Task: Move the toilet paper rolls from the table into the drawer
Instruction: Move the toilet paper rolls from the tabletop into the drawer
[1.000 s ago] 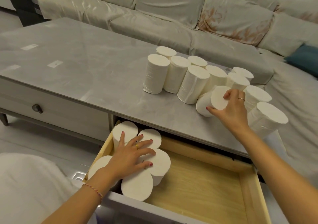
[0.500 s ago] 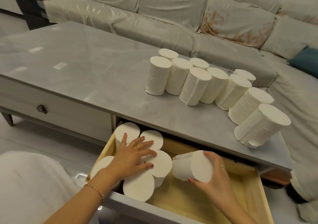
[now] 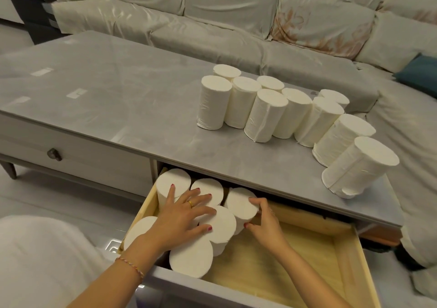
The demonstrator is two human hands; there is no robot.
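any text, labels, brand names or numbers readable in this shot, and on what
None can be read.
Toilet paper rolls on the table: plain white wrap, no print visible.
Rolls in the drawer: plain white ends, no label.
Table: pale rectangular patches on the top look like light reflections, not signs.
Drawer: bare wood, no marking.
Left hand and right hand: rings only, no writing.

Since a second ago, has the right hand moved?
Yes. The right hand left the tabletop rolls and came down into the open drawer, gripping a roll.
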